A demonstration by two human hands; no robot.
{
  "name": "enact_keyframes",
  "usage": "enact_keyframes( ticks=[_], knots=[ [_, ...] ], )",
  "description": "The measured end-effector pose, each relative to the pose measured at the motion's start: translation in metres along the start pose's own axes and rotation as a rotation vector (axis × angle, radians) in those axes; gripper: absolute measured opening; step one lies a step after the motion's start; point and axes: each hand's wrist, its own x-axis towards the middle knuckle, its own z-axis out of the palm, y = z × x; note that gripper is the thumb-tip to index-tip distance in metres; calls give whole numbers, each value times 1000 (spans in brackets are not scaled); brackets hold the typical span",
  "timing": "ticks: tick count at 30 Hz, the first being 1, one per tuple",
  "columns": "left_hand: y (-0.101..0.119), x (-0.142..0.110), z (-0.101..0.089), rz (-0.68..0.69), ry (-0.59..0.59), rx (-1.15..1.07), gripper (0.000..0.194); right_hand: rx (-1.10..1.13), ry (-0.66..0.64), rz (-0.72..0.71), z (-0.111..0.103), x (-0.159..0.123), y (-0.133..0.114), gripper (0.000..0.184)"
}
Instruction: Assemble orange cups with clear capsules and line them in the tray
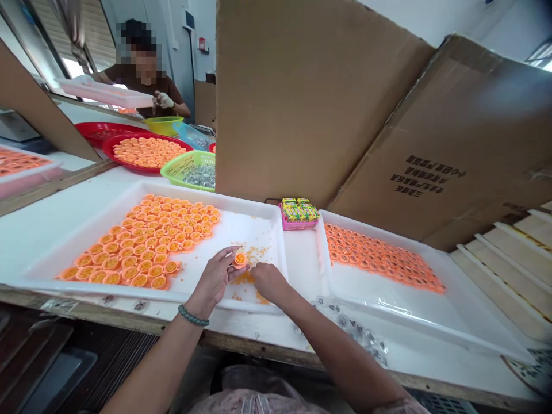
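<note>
My left hand (pixel 213 282), with a green beaded bracelet on its wrist, holds a small orange cup (pixel 240 260) in its fingertips above a white plastic tray (pixel 172 192). My right hand (pixel 269 282) is bunched against the cup's lower side. Loose orange granules (pixel 244 279) lie scattered on the tray beneath both hands. Many orange cups (pixel 142 241) stand packed on its left part. Another white tray (pixel 388 305) to the right holds neat rows of orange cups (pixel 379 259).
Beyond the trays stand a pink box of yellow-green packets (pixel 299 215), large cardboard sheets (pixel 319 98), a red tray of orange cups (pixel 146 152) and a green basket of clear pieces (pixel 192 169). A person (pixel 146 75) in gloves works farther back.
</note>
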Motion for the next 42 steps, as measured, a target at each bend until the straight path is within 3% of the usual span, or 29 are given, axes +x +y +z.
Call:
enact_keyframes(
  ticks=[4,8,10,14,18,20,23,25,28,30,32,35,42],
  knots=[
    [-1,0,-1,30,18,-8,18,129,123,59,-16,-1,6,19],
    [0,-2,1,6,-5,61,15,614,378,103,-36,-1,-3,17],
    [-1,-3,2,-2,-20,77,15,762,416,73,-40,3,-10,17],
    [-1,-1,2,-7,-25,86,16,838,458,76,-39,9,-18,14],
    [0,0,1,-28,-29,53,18,764,600,185,-36,6,-6,14],
    [0,0,1,-32,-17,55,19,623,562,216,-35,0,3,14],
    [0,0,2,-53,22,138,23,444,398,135,-36,-15,20,14],
    [0,2,3,-57,30,197,26,412,399,117,-39,-33,34,16],
    [-2,3,2,-25,42,285,33,365,439,263,-42,-75,52,19],
    [-2,3,2,7,61,349,42,302,331,349,-40,-106,57,19],
    [-3,3,3,27,70,393,50,270,182,344,-32,-133,55,15],
    [-5,4,3,25,58,365,43,282,83,274,-14,-155,41,9],
    [-3,1,6,-35,43,290,27,146,-44,231,6,-152,20,12]
  ],
)
